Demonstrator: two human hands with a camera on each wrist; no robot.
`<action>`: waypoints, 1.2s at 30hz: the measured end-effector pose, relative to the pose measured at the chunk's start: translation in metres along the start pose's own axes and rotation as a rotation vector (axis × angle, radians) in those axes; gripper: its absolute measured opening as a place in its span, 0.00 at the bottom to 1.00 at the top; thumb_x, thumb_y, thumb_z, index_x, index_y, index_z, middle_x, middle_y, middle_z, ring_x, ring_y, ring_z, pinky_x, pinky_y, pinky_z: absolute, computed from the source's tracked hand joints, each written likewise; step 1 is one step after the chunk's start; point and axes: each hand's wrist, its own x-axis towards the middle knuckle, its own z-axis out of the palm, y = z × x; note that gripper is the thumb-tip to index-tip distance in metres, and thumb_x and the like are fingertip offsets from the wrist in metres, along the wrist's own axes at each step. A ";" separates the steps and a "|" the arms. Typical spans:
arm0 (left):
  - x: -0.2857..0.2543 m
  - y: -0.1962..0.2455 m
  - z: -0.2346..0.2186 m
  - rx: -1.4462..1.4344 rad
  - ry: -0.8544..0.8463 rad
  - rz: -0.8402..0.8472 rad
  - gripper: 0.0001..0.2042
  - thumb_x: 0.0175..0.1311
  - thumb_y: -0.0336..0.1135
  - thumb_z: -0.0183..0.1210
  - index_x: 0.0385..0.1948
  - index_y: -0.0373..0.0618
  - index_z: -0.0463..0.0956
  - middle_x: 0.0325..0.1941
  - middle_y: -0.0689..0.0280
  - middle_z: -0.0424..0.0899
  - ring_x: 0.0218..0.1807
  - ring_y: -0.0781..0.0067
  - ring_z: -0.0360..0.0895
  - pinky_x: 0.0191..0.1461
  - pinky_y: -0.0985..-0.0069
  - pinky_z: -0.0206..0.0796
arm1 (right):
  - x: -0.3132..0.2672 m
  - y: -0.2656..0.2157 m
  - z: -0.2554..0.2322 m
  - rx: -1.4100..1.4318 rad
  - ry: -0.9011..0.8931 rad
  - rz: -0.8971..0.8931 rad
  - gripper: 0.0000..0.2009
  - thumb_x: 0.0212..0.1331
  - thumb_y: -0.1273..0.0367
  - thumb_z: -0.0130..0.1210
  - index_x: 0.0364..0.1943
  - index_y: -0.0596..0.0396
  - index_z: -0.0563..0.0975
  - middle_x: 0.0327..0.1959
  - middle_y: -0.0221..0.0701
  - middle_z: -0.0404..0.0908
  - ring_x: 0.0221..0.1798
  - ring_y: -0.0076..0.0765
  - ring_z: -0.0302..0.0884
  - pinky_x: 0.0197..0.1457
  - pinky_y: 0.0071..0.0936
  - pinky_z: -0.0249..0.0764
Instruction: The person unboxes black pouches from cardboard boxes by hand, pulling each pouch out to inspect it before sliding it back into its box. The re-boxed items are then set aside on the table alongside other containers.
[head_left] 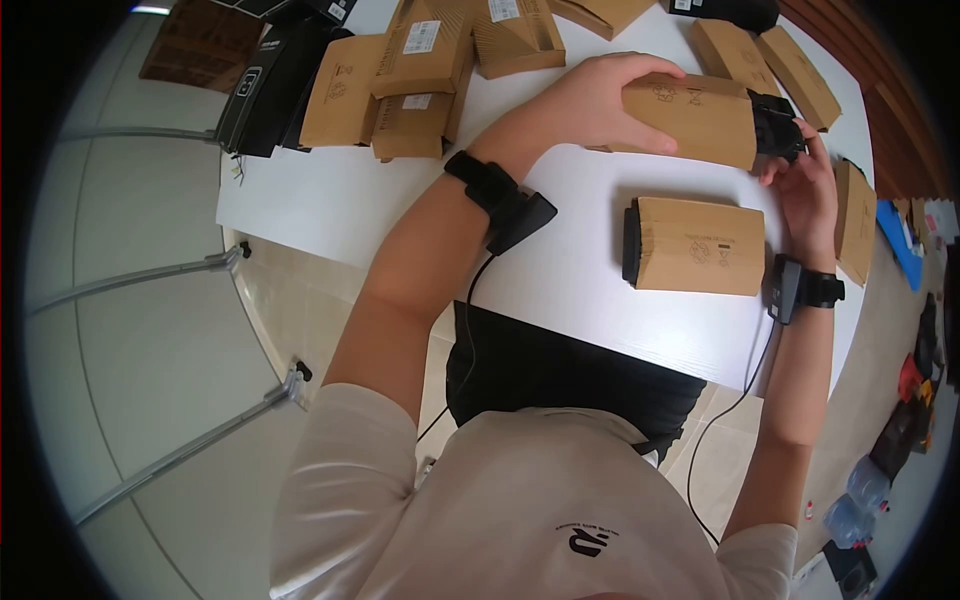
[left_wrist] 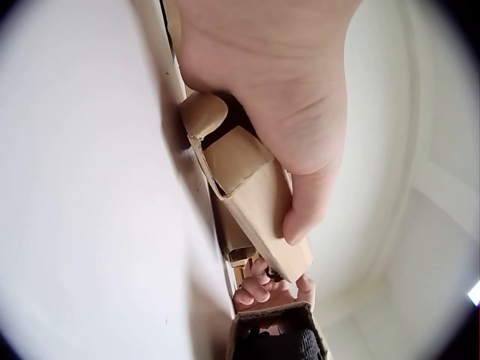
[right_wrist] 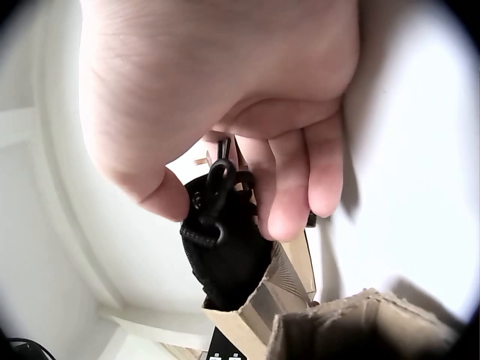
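Observation:
In the head view, my left hand (head_left: pixel 600 105) grips a brown cardboard box (head_left: pixel 690 118), thumb along the near side and fingers over the far side. Out of the box's right end sticks a black fabric case (head_left: pixel 778 128) with a loop and a zip-like edge. My right hand (head_left: pixel 808 195) holds its outer end, thumb on one side and fingers on the other, as the right wrist view shows of the case (right_wrist: pixel 229 259). Seen from the left wrist, the box's (left_wrist: pixel 259 210) near end has its flaps open. The rest of the case is hidden inside.
A second cardboard box (head_left: pixel 700 245) lies nearer on the white table (head_left: pixel 570 250), something black at its left end. Several brown boxes (head_left: pixel 425 60) and a black box (head_left: pixel 285 85) stand at the back left. More boxes (head_left: pixel 800 78) line the right edge.

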 end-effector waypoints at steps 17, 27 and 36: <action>-0.004 0.020 -0.006 -0.092 -0.076 -0.186 0.33 0.50 0.30 0.71 0.63 0.51 0.72 0.58 0.66 0.79 0.58 0.72 0.75 0.61 0.76 0.69 | 0.012 0.009 -0.019 0.313 0.363 -0.115 0.13 0.64 0.66 0.45 0.47 0.55 0.75 0.29 0.27 0.75 0.26 0.25 0.66 0.32 0.25 0.65; 0.001 -0.009 -0.013 -0.361 -0.046 -0.051 0.34 0.47 0.29 0.72 0.62 0.47 0.72 0.60 0.63 0.78 0.62 0.71 0.73 0.66 0.74 0.64 | 0.011 0.006 -0.031 0.695 0.233 -0.103 0.13 0.59 0.61 0.45 0.37 0.55 0.74 0.26 0.28 0.75 0.19 0.25 0.63 0.26 0.26 0.63; 0.001 0.004 -0.012 -0.317 -0.120 -0.105 0.34 0.46 0.29 0.72 0.62 0.47 0.72 0.59 0.64 0.78 0.61 0.72 0.73 0.65 0.74 0.64 | 0.014 0.008 -0.027 0.593 0.289 -0.063 0.11 0.62 0.62 0.43 0.33 0.54 0.72 0.22 0.28 0.72 0.19 0.25 0.62 0.28 0.26 0.63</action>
